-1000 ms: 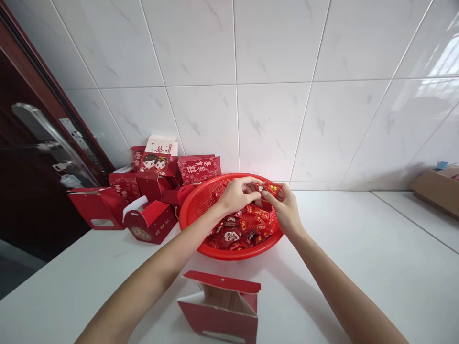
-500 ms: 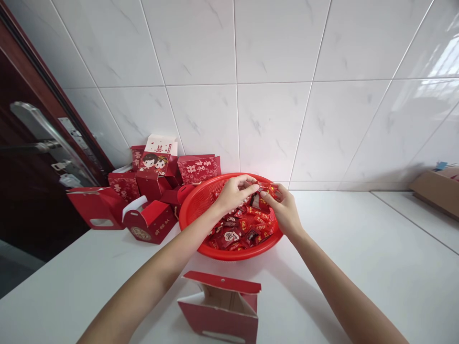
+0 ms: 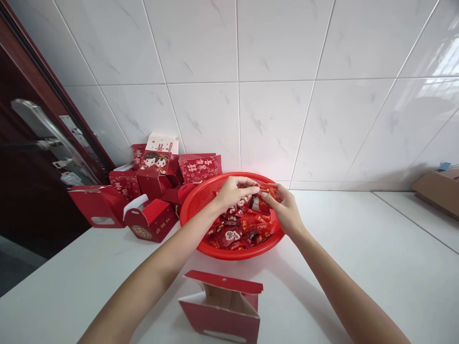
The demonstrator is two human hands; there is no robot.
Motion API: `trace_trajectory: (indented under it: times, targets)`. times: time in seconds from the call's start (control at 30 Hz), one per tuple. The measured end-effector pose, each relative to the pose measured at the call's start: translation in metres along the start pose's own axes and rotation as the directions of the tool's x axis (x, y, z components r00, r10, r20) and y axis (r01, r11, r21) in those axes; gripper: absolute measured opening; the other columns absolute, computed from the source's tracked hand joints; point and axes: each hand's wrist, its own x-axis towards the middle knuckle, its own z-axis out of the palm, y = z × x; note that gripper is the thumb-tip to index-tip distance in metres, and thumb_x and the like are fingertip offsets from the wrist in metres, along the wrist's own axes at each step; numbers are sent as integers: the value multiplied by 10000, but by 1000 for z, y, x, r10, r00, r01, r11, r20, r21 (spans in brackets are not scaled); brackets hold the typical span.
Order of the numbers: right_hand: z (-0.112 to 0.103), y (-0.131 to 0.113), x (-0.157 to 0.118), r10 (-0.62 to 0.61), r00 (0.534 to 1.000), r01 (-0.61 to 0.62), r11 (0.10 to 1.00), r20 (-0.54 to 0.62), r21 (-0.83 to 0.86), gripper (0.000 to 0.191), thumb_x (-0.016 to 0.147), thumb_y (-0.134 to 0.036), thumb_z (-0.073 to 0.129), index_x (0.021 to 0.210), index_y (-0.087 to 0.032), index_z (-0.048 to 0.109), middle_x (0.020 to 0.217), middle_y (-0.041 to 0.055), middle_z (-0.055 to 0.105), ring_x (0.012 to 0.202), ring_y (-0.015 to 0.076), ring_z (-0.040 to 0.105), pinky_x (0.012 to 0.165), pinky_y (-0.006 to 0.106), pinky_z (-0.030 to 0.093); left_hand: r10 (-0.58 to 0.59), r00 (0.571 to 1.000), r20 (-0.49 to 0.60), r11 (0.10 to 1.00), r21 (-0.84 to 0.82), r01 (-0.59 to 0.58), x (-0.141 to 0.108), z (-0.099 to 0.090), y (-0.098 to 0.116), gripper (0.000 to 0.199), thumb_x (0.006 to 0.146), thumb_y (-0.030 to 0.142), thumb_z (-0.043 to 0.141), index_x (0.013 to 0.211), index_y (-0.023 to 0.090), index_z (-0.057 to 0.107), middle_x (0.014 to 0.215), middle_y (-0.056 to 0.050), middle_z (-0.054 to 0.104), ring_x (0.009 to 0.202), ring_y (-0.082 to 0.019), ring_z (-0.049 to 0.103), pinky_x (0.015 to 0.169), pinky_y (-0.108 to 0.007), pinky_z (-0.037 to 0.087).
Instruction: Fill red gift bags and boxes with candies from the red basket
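Observation:
A red plastic basket (image 3: 191, 210) holds many red-wrapped candies (image 3: 229, 235). Above its back right part, both my hands meet at a red candy packet (image 3: 269, 192). My left hand (image 3: 234, 193) pinches the packet's left end between thumb and finger. The fingers of my right hand (image 3: 285, 208) are closed round its right side. Nearer to me, between my forearms, a red paper box (image 3: 222, 317) stands with its top open; the part of its inside that shows holds nothing.
Several red gift boxes (image 3: 152, 220) are grouped left of the basket, against the tiled wall (image 3: 272, 129). A dark door with a metal handle (image 3: 46, 129) is at the far left. A cardboard box (image 3: 437, 191) sits at the right edge of the white table (image 3: 344, 248).
The view has shifted very slightly. My hands remain at the packet above the basket, with the left fingertips a little closer to the right ones.

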Motion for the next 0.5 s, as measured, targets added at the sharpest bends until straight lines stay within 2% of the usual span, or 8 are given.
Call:
trace_trajectory:
  times: [0.13,0.37,0.5]
  targets:
    - [0,-1,0,-8,1000,8,1000,-11,18,359,764,-469,807,1020,-238,706,1037,59,779,985,257,725,877,417,588,-31,999,-44,997,-70,28,1,3,-2,363,575,465,884,715,157,751,770,-52,761,820,-220,693,821,-352,542]
    - [1,-1,1,-32,998,35,998,-55,45,327,776,-444,791,1012,-234,705,1025,53,774,942,236,720,874,406,582,80,977,-197,994,-62,-94,1,19,-7,199,656,344,800,725,162,758,788,-46,775,795,-204,700,828,-341,558]
    - [0,2,1,-28,997,32,998,-70,53,328,783,-434,785,1021,-229,689,1007,49,770,924,232,721,844,396,591,64,985,-159,997,-42,-71,5,10,-10,252,650,347,816,807,156,770,827,-50,774,819,-203,705,834,-337,560]
